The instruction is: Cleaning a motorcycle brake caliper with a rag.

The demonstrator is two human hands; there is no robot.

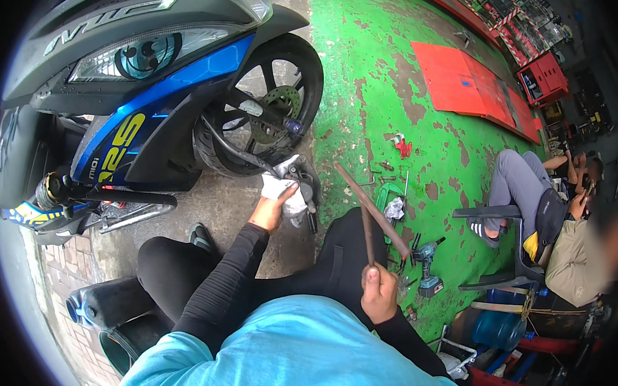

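Note:
My left hand (275, 208) is closed around a white cloth (278, 187) against a dark brake caliper (307, 187), at the end of a black hose beside the motorcycle's front wheel (277, 101). The brake disc (280, 111) shows between the spokes. In front of my right thigh, my right hand (380, 295) grips a thin brown rod (369, 242), its far end pointing up and away. Whether the rod is a file or a plain bar, I cannot tell. Just beyond it slants a longer brown stick (369, 207).
A cordless drill (428, 267), a green tray (390, 195) with a crumpled wad, and a red tool (402, 146) lie on the green floor at right. The blue-black motorcycle (146, 96) stands at left. People sit at far right by a dark chair (496, 214). Red ramp panels (466, 82) lie beyond.

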